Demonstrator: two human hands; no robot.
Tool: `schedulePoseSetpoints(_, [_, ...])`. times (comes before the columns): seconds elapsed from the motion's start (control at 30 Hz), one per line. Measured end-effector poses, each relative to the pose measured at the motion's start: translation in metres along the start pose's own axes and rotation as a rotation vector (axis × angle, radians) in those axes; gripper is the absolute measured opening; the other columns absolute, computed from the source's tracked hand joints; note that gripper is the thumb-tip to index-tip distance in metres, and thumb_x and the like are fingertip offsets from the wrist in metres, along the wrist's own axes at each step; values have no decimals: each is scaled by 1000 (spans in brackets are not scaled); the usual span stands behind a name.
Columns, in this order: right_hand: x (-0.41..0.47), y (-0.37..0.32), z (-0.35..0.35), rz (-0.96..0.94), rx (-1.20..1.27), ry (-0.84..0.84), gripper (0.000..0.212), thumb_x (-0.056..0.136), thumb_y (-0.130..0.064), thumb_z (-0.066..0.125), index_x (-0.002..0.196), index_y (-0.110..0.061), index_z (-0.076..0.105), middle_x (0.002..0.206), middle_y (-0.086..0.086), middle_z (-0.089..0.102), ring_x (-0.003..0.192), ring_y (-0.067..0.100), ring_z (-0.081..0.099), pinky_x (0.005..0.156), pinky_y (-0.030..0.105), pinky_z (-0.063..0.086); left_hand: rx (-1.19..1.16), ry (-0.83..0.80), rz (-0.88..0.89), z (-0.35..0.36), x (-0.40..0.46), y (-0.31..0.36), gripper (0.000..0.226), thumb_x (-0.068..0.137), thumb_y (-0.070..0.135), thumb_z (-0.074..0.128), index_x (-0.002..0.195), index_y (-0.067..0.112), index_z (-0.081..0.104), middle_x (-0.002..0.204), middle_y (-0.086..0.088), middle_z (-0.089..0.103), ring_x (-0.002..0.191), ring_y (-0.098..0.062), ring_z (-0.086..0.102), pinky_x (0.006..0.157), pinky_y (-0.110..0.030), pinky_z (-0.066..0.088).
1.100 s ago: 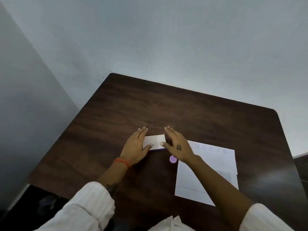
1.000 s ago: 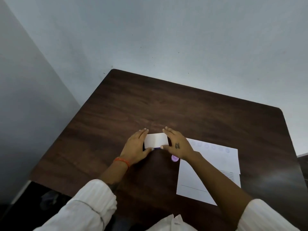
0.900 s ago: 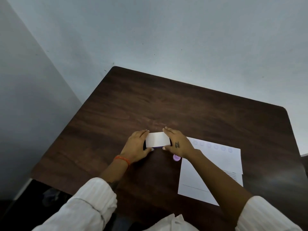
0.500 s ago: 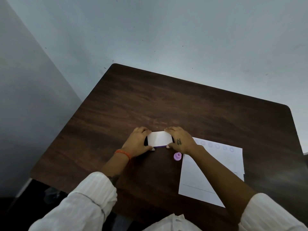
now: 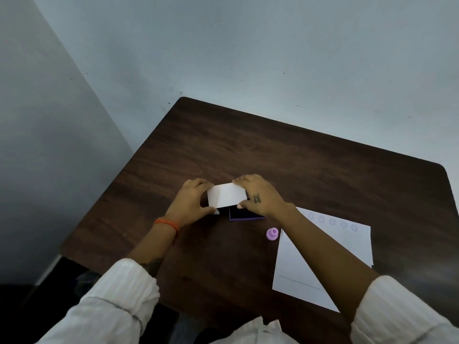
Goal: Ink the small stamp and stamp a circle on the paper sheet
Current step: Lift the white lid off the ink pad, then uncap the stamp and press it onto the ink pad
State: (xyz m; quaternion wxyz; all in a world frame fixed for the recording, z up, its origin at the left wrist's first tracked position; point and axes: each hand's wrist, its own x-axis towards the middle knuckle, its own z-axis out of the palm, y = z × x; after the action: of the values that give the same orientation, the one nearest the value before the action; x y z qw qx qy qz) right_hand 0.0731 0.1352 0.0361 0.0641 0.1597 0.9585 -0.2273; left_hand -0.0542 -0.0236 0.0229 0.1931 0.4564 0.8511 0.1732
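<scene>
A white lid [image 5: 226, 198] of the ink pad is lifted and tilted, with my left hand [image 5: 191, 203] gripping its left end. My right hand [image 5: 260, 198] touches the lid's right end, its thumb resting at the pad. Below the lid lies the purple ink pad [image 5: 244, 216] with its dark inked surface exposed. A small pink stamp [image 5: 272, 234] stands on the table just in front of the pad, untouched. The white paper sheet [image 5: 347, 244] lies to the right, partly under my right forearm, with a row of faint stamped circles [image 5: 332, 221] along its far edge.
The dark wooden table [image 5: 298, 165] stands in a corner of grey walls [image 5: 223, 58]. Its left edge drops to a dark floor. My white sleeves fill the bottom of the view.
Both hands closed on the white lid and raised it off the ink pad, shifting it left and uncovering the dark pad. The stamp and paper stayed put.
</scene>
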Motion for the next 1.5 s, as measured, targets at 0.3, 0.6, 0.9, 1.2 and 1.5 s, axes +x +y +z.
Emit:
schedulePoseSetpoints(0.3, [17,-30,40,-87,-51,-73,72,76,-31,70,138,-13,37,144,8,43,133,24,32,110,36,28,33,-25,-113,4,-32,-43,79,65,40,79,132,17,44,138,-4,45,128,-22,34,108,-35,31])
schedulePoseSetpoints(0.6, [19,-26,59,-68,-60,-104,73,76,-34,69,139,-17,35,147,4,39,138,22,26,115,35,17,37,-54,-130,11,-32,-52,81,62,43,79,131,19,45,140,-2,43,129,-22,32,109,-36,30])
schedulePoseSetpoints(0.9, [-12,-2,23,107,370,165,59,79,-30,68,133,-26,44,146,1,42,136,20,33,112,39,24,-76,89,12,14,-25,3,77,70,34,76,136,24,37,145,-4,38,133,-22,30,109,-37,29])
schedulePoseSetpoints(1.2, [-92,30,20,288,548,399,39,76,-24,73,113,-15,64,117,9,66,104,17,59,79,13,41,-318,-39,104,63,-29,83,62,73,19,74,129,20,46,133,-4,52,115,-16,52,97,-27,45])
schedulePoseSetpoints(1.5, [-107,35,65,292,454,320,82,73,-79,21,83,-13,70,80,8,72,71,14,60,64,15,42,-320,-65,37,104,-28,102,33,80,13,66,113,11,59,116,-11,61,102,-20,58,95,-31,46])
